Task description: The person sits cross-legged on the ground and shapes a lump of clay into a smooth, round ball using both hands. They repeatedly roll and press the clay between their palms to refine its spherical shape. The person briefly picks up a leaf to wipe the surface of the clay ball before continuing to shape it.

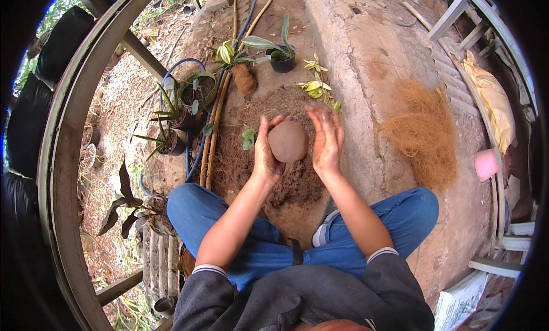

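Note:
A smooth, round brown ball of clay or mud (288, 141) is held over a heap of dark soil (297, 188). My left hand (265, 152) cups its left side, the palm against it and part of the fingers hidden by the ball. To the right, my right hand (327, 137) stands open, fingers raised and palm turned towards the ball, with a narrow gap between them. Both hands are smeared with soil. A small green leafy cutting (248, 139) lies on the soil beside my left wrist.
Ahead are a fibre-wrapped plant (244, 79), a black-potted plant (282, 59) and yellow-green leaves (317, 86). Potted plants (171, 142), a blue hose (197, 162) and yellow pipes (213, 142) line the left. Orange-brown coconut fibre (423, 133) and a pink pot (486, 165) are at right.

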The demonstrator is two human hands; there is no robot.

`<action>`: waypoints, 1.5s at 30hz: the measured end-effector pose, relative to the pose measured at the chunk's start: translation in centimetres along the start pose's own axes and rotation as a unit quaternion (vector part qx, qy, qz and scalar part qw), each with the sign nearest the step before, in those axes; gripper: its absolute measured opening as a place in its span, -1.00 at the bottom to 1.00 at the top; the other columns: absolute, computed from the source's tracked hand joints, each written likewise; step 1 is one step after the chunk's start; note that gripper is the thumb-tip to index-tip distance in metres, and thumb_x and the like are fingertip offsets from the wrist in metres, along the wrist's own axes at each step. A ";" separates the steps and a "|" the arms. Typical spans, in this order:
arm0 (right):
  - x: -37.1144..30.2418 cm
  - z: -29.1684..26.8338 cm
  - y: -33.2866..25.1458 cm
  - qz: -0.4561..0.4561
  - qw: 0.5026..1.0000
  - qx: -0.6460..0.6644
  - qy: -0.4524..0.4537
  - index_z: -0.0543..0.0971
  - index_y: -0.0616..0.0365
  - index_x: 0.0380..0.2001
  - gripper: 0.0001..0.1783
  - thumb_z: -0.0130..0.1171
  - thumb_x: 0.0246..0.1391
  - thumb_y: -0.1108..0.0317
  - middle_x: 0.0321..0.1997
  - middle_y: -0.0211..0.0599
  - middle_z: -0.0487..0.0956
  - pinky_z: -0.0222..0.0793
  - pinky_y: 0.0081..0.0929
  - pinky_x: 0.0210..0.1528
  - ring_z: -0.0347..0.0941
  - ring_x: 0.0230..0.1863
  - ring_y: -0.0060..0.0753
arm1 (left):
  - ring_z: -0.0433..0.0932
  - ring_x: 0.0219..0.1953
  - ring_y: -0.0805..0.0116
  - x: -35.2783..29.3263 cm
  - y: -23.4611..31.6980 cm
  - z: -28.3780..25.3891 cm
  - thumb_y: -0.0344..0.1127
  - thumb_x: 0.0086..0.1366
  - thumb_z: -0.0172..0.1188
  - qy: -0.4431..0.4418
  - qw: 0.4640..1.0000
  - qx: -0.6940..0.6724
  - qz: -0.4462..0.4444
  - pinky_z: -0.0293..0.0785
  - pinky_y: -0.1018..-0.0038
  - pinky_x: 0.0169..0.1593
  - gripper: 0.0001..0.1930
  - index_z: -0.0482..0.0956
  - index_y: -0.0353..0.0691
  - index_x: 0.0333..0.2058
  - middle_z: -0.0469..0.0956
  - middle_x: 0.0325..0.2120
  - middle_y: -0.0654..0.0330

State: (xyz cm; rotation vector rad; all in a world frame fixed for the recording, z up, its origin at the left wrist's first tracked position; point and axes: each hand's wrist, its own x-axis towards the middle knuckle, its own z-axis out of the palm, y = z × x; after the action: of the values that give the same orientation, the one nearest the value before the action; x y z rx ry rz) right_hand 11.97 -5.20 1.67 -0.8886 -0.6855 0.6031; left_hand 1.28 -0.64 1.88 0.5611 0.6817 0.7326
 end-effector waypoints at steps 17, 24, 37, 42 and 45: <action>-0.5 0.6 0.0 0.169 0.984 -0.015 -0.047 0.60 0.27 -0.37 -0.77 0.11 0.08 0.30 -0.29 -0.29 0.60 0.36 -0.57 -0.15 0.50 -0.22 -0.46 | 0.19 0.23 0.09 0.1 3.0 0.2 0.65 -0.01 -0.54 -0.093 0.995 0.033 0.007 0.12 0.13 0.25 0.11 -0.10 -0.14 0.31 0.17 0.19 -0.12; -0.8 1.2 -0.4 0.073 0.995 -0.047 0.039 0.51 0.25 -0.31 -0.65 0.04 0.15 0.13 -0.27 -0.33 0.52 0.23 -0.72 -0.27 0.43 -0.31 -0.52 | 0.29 0.16 0.10 0.7 0.7 -0.6 0.63 0.00 -0.33 -0.142 0.988 0.007 -0.067 0.30 0.14 0.16 0.05 0.11 -0.13 0.24 0.25 0.14 0.03; -0.1 0.7 -1.4 0.242 0.966 0.076 -0.044 0.61 0.22 -0.36 -0.68 0.11 0.08 0.16 -0.25 -0.21 0.61 0.41 -0.44 -0.04 0.53 -0.18 -0.36 | 0.06 0.29 0.08 -0.5 1.7 1.4 0.69 -0.09 -0.46 -0.024 0.997 0.072 0.035 0.11 -0.07 0.20 0.07 -0.11 0.16 0.32 0.02 0.28 0.13; -0.8 1.2 0.1 0.125 0.987 -0.071 -0.071 0.58 0.33 -0.28 -0.70 0.14 0.10 0.26 -0.34 -0.32 0.58 0.32 -0.58 -0.17 0.44 -0.24 -0.57 | 0.17 0.24 0.07 -0.3 0.9 0.3 0.67 -0.04 -0.45 -0.033 0.996 0.080 0.033 0.16 -0.08 0.18 0.04 -0.09 0.12 0.31 0.14 0.24 0.12; -0.7 1.5 -0.7 0.174 0.983 -0.051 -0.041 0.56 0.34 -0.24 -0.68 0.15 0.11 0.25 -0.32 -0.32 0.57 0.31 -0.56 -0.15 0.43 -0.25 -0.54 | 0.23 0.20 0.06 0.4 1.6 0.2 0.64 -0.02 -0.38 -0.046 0.999 0.002 -0.020 0.24 -0.06 0.15 0.03 -0.07 0.10 0.31 0.16 0.22 0.13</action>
State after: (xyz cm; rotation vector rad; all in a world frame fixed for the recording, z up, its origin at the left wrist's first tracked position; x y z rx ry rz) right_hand 10.49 -5.30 2.71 -1.0944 -0.6426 0.9268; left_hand 0.99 0.61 2.92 0.5796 0.6077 0.6639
